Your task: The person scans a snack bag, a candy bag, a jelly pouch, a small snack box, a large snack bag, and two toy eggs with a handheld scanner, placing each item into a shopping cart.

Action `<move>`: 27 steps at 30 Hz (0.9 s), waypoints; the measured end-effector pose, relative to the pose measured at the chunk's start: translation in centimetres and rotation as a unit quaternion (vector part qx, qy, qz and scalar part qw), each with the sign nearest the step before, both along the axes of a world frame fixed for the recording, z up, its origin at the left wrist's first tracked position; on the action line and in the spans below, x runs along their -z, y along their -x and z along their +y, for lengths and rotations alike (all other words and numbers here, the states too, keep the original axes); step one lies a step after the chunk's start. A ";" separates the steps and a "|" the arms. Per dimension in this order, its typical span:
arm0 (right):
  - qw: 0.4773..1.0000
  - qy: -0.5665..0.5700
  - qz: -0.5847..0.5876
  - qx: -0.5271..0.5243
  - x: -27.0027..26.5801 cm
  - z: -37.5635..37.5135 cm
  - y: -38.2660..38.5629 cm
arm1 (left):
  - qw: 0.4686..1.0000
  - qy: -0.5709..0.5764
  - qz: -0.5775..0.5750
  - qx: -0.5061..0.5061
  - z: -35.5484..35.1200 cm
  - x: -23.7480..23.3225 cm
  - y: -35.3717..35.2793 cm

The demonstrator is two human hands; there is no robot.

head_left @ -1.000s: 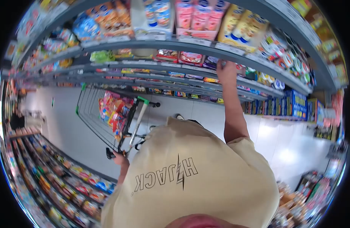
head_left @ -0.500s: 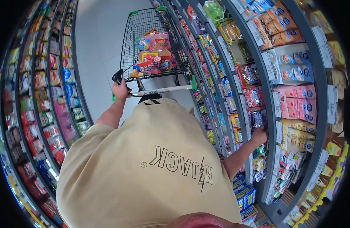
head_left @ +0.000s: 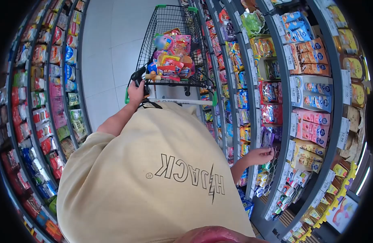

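My left hand (head_left: 136,92) is wrapped round a black grip (head_left: 138,74) at the left end of the shopping cart's handlebar (head_left: 182,102). Out to the right, my right hand (head_left: 259,156) is at the shelf front, fingers curled into a pinch at the lower edge of a shiny purple packet (head_left: 267,137). How firmly the fingers hold it is hard to see. Ahead of me stands the wire shopping cart (head_left: 154,36) with green corners. Inside lie colourful snack packs (head_left: 172,67), and a pink package (head_left: 181,42) is among them.
Shelves of bagged snacks line the right side, with red bags (head_left: 271,114) just above the purple packet and pink pouches (head_left: 312,125) beyond. Another packed shelf (head_left: 52,81) runs along the left. Tiled floor (head_left: 101,52) lies between the left shelf and the cart.
My right hand has drawn back a little from the shelf, leftward, and the purple packet shows more plainly. The view has shifted; my left hand stays on the cart's grip.
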State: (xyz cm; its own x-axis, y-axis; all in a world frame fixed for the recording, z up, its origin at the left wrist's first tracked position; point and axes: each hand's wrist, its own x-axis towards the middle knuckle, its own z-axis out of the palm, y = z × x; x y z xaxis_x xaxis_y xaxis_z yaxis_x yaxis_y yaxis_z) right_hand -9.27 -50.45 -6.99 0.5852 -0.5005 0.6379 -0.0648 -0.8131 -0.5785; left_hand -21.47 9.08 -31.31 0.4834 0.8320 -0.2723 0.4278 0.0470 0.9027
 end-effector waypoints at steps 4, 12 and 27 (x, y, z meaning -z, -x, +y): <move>0.995 -0.053 0.028 -0.074 0.1 4.1 1.1 | 0.996 0.071 -0.036 0.031 -0.5 -2.5 1.5; 0.903 -0.281 0.108 -0.307 2.4 19.1 2.3 | 0.974 0.099 -0.077 0.187 0.9 -6.9 6.7; 0.722 -0.415 0.321 -0.451 2.7 37.1 8.1 | 0.865 -0.003 -0.099 0.492 3.5 -13.2 13.5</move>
State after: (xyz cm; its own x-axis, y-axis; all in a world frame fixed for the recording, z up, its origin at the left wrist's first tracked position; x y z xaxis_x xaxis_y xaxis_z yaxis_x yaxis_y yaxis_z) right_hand -17.33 -13.35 -9.69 0.9534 0.2157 -0.2110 -0.1975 -0.0826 -0.9768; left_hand -34.93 12.62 -18.08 0.9950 -0.0069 -0.0997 0.0947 -0.2561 0.9620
